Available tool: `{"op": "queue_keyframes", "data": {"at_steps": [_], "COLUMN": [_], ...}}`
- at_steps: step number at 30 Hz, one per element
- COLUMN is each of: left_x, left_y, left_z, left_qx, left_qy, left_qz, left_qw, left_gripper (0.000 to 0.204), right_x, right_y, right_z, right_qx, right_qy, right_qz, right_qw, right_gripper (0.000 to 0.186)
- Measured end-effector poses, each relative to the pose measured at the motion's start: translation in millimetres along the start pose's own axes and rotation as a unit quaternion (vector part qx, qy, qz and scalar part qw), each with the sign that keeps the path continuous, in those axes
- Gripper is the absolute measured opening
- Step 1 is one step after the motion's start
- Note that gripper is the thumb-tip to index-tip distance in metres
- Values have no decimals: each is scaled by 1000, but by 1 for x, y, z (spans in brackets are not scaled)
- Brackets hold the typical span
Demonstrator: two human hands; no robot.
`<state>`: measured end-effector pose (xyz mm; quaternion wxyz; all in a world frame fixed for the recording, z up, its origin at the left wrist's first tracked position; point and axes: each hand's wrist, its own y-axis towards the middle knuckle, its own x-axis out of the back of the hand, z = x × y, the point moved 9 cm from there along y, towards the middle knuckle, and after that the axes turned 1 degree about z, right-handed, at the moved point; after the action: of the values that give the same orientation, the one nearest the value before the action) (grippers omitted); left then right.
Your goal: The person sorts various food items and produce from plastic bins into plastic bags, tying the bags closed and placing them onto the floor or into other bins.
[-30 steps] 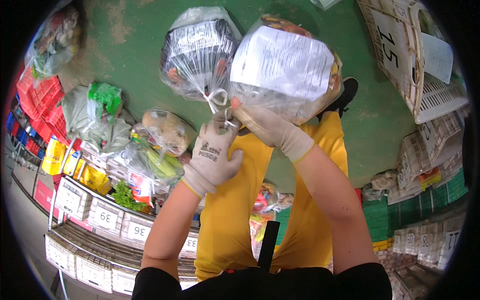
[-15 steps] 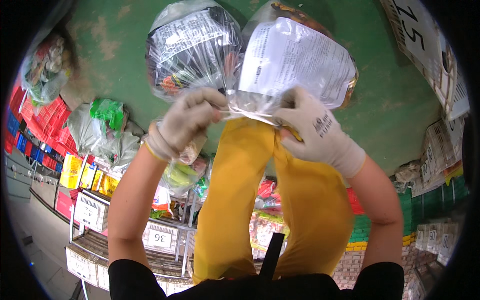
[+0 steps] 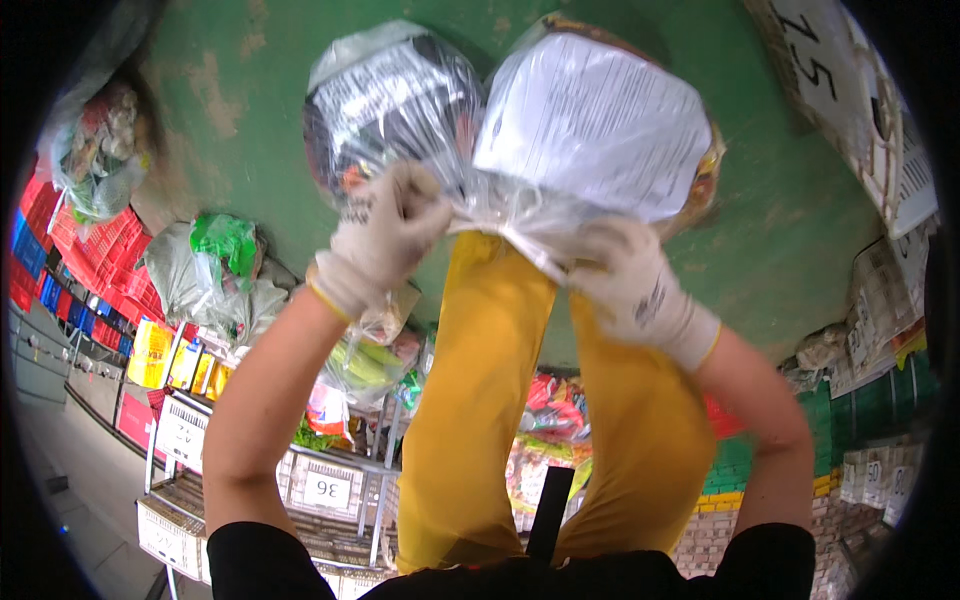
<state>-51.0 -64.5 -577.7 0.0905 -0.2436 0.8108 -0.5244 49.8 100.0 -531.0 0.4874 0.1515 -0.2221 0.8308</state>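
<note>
Two pinches, one white tie (image 3: pixel 522 245)

Left hand (image 3: pixel 378 238) and right hand (image 3: pixel 632 285) grip it between them. Just beyond the grip: left bag (image 3: pixel 395 135), dark contents (image 3: pixel 452 68), printed label (image 3: pixel 385 85); right bag (image 3: pixel 560 195), sheet (image 3: pixel 600 120) of blurred print. Farther right: crate (image 3: pixel 872 170), numbered card (image 3: pixel 808 60).

Off-white is shown on the left glove (image 3: pixel 385 235) and right glove (image 3: pixel 630 275), and green on the floor (image 3: pixel 790 190).
Both gloves are marked in dark print and edged in yellow at the cuff. The tie strip (image 3: pixel 535 255) is coloured white. Black with orange-red patches is seen through the clear left bag (image 3: pixel 420 150); brown is seen through the clear right bag (image 3: pixel 525 200). The left sheet (image 3: pixel 395 85) and right sheet (image 3: pixel 600 120) are coloured white and lined with dark print. The floor is mottled with brown; the trousers (image 3: pixel 480 400) are coloured plain yellow, the sleeves (image 3: pixel 265 555) black.
</note>
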Motion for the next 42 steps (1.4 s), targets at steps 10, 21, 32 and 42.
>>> {"op": "queue_keyframes", "data": {"at_steps": [10,21,32,42], "left_x": [-61,-50,-23,-44], "left_y": [-52,-67,-34,-55], "left_z": [-9,-77,-4,8], "left_qx": [-28,-210,49,22], "left_qy": [-283,342,-413,-443], "left_qz": [58,60,76,-113], "left_qw": [957,914,906,889], "left_gripper": [11,36,15,11], "right_x": [-66,-44,-15,-95], "right_y": [6,36,22,63], "right_z": [2,-5,-16,28], "right_qx": [-243,-231,-154,-309], "right_qy": [887,469,235,-87], "right_qz": [-101,4,17,124], "right_qw": [379,852,960,939], "right_gripper": [40,20,23,30]}}
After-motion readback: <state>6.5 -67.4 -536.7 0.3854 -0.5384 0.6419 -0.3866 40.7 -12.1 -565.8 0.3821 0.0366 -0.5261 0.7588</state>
